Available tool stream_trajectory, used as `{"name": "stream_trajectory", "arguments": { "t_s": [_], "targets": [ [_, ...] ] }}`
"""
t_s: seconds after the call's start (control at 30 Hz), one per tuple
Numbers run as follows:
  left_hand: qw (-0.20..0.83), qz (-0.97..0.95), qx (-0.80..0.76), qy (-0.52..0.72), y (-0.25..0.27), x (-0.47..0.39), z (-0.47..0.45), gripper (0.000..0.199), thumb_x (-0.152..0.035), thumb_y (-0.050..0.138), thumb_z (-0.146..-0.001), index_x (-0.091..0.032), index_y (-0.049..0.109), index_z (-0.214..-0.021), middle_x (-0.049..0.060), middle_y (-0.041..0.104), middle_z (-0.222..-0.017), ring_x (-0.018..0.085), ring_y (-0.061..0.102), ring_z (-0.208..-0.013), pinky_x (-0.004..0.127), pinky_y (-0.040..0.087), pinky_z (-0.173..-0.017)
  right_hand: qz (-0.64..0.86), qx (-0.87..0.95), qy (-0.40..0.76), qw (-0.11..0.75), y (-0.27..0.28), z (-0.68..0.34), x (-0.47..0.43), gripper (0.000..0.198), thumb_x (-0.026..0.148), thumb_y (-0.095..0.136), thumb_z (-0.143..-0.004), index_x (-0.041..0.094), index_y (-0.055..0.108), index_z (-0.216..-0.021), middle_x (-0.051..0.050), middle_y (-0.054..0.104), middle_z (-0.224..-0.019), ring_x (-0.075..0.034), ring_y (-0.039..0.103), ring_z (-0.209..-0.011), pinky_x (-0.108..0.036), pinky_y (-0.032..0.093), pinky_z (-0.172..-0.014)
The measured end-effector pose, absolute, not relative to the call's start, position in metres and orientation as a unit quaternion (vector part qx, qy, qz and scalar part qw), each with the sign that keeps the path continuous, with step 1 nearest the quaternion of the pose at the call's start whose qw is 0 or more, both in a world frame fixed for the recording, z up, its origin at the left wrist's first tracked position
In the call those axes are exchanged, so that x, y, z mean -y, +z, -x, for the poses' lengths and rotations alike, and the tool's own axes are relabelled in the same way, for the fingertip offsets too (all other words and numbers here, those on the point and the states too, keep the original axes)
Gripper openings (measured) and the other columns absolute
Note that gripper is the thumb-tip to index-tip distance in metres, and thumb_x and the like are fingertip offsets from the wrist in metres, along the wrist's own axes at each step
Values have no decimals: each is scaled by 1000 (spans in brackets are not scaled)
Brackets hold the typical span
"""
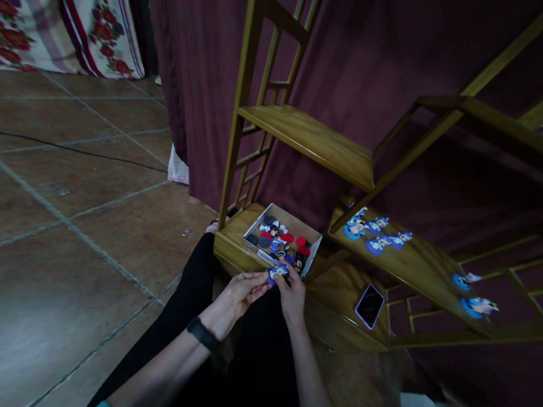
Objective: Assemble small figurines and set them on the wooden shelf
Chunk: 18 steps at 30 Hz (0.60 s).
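A small purple-and-white figurine (278,272) is held between both hands, just in front of the box. My left hand (246,291) closes its fingertips on the figurine's left side; a dark band circles that wrist. From the other side my right hand (292,294) pinches the same figurine, covering part of it. Beyond the hands, a shallow white cardboard box (257,224) holds several red, black, grey and purple pieces, jumbled together. Several similar blue and purple figurines (379,243) stand on the raised shelf to the right.
A wooden shelf unit (305,134) rises against a maroon curtain (184,32). A phone (369,306) lies on the lower board at the right. Two more figurines (478,307) stand at the raised shelf's far end. A black cable (59,145) crosses the tiled floor.
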<state>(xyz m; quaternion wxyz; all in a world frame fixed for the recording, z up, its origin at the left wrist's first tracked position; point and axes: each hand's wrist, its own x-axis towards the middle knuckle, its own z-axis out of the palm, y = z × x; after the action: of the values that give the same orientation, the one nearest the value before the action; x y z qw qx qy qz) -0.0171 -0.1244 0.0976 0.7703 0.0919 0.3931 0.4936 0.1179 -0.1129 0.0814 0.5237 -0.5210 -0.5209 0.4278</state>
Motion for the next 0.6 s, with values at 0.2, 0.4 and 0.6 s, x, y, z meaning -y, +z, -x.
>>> {"name": "stream_trajectory", "arguments": {
  "t_s": [0.2,0.4,0.6],
  "targets": [
    [752,-108,-397,515,102,130,17,11,-10,73,-64,-7,69,-73,7,68,-67,10,62,-59,19,51,-65,513,538,422,519,83,-116,114,39,29,62,-71,22,61,-109,-2,68,-99,-20,62,-90,-32,47,-84],
    [664,-140,-430,595,104,135,0,19,-17,78,-57,-8,69,-72,7,69,-71,12,63,-66,22,50,-70,535,505,388,555,86,-105,117,39,31,59,-73,21,60,-110,-3,68,-97,-20,61,-90,-32,47,-82],
    [647,-149,-445,601,101,133,-2,17,-18,77,-58,-9,69,-70,5,68,-69,9,61,-62,18,49,-65,536,503,378,563,81,-99,116,41,32,57,-75,22,57,-114,-4,67,-100,-20,61,-92,-34,47,-85]
  ]
}}
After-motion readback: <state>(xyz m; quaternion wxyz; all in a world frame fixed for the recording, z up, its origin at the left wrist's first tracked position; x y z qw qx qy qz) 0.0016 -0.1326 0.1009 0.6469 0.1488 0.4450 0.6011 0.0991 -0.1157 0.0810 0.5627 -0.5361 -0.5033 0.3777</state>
